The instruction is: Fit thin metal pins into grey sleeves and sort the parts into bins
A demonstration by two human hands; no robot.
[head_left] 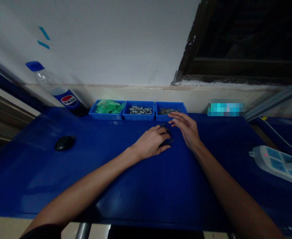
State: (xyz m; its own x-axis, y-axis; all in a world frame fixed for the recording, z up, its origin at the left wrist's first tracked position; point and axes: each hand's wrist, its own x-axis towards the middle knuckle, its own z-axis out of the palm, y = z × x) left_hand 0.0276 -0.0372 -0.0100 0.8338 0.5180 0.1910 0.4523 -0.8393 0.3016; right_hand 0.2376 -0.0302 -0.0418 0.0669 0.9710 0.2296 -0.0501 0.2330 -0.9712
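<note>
My left hand (152,142) rests on the blue table top (126,179), fingers curled over a few thin dark screws (164,126) lying loose there. My right hand (185,127) hovers just right of it, fingers stretched toward the right blue bin (171,111), which holds many dark screws. The middle blue bin (139,111) holds several grey plugs. The left blue bin (107,110) holds green plastic bags. The screws under my left hand are partly hidden.
A cola bottle (57,89) lies tilted against the white wall at the back left. A black mouse (64,143) sits on the left of the table. A white power strip (278,161) lies at the right edge.
</note>
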